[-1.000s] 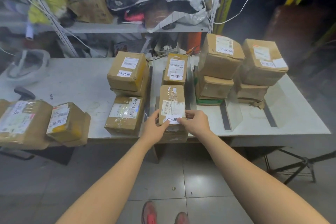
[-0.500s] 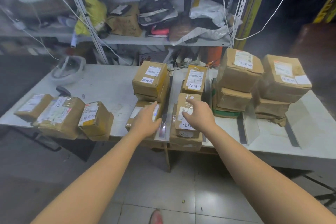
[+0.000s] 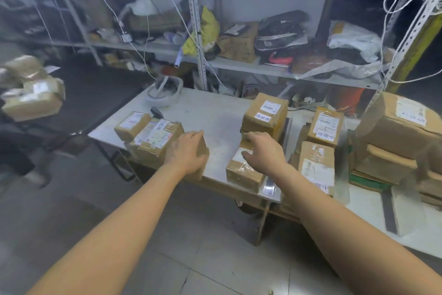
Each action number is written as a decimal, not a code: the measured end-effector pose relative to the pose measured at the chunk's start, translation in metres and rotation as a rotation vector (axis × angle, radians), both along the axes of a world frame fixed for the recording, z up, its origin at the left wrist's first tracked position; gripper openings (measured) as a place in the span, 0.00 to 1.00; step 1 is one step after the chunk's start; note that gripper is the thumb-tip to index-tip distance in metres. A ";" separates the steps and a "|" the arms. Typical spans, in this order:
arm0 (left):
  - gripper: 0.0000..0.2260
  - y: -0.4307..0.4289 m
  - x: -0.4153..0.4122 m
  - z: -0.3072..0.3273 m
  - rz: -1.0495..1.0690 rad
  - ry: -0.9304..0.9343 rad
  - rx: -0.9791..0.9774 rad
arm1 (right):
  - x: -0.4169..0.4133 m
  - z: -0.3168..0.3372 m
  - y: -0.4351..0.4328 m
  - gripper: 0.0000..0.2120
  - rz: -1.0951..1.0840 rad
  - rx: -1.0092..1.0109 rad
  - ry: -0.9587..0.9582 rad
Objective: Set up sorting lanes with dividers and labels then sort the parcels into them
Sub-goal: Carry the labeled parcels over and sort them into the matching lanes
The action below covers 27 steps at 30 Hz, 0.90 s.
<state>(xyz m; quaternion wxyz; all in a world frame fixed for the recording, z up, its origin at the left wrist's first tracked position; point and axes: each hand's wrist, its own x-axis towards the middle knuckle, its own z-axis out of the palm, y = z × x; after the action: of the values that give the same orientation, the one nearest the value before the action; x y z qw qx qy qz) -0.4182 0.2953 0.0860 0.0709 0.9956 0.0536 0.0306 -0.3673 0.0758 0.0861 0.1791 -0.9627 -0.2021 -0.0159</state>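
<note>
Parcel [image 3: 205,151] at worktop [image 3: 215,115] edge needs a lane, so my left grip [image 3: 186,152] rests open on it; right grip [image 3: 263,154] hovers open.

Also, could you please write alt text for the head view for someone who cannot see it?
A person's left hand and right hand, both open, hover over brown parcels at the near edge of a white table. More labelled parcels sit in stacks to the right, and cluttered shelves run behind.
</note>
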 end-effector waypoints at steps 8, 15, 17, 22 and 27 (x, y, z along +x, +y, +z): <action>0.31 0.115 -0.009 -0.004 0.025 -0.025 -0.030 | -0.009 -0.003 0.107 0.27 -0.045 -0.053 0.024; 0.33 0.194 -0.005 -0.018 0.074 -0.038 -0.087 | -0.019 -0.005 0.176 0.26 -0.122 -0.014 0.047; 0.33 0.205 -0.004 -0.024 0.083 -0.057 -0.103 | -0.020 -0.009 0.188 0.26 -0.141 -0.006 0.060; 0.35 0.220 0.004 -0.038 0.121 -0.046 -0.160 | -0.010 -0.032 0.210 0.27 -0.176 0.031 0.116; 0.41 0.220 0.016 -0.056 0.197 0.030 -0.215 | 0.011 -0.061 0.219 0.28 -0.216 0.115 0.185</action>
<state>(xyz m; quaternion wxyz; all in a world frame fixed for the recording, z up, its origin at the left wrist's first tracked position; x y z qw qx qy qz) -0.4022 0.5156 0.0299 0.1727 0.9725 0.1552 0.0167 -0.3558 0.2950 0.0248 0.2490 -0.9644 -0.0785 0.0420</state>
